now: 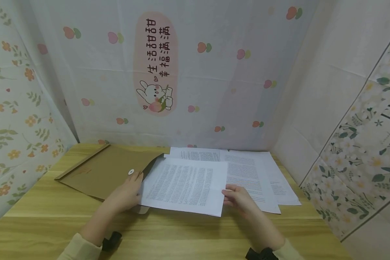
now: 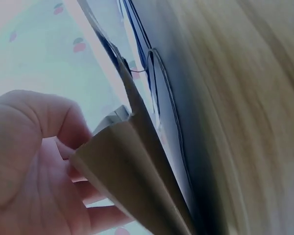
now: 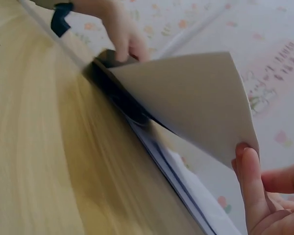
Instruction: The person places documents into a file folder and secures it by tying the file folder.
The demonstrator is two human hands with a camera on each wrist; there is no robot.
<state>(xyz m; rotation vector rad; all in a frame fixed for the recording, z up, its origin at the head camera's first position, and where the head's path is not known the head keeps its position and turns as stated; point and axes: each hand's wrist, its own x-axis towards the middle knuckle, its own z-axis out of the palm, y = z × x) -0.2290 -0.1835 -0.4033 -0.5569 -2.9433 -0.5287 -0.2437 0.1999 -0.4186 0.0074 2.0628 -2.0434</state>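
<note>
A brown paper file envelope (image 1: 107,164) with a white button disc lies on the left of the table, its mouth gaping to the right. My left hand (image 1: 125,193) grips the envelope at the near side of that mouth; in the left wrist view thumb and fingers pinch its folded brown edge (image 2: 125,166). Printed paper sheets (image 1: 185,186) slant up from the mouth, their left end at or inside the opening. At their right edge my right hand (image 1: 242,200) pinches them between thumb and fingers, lifting that end off the table, as the right wrist view shows.
More printed sheets (image 1: 247,173) lie overlapping at the back right, behind the held ones. The wooden table (image 1: 182,238) meets patterned cloth walls (image 1: 214,90) at the back and sides. Each wrist wears a black strap (image 1: 111,241).
</note>
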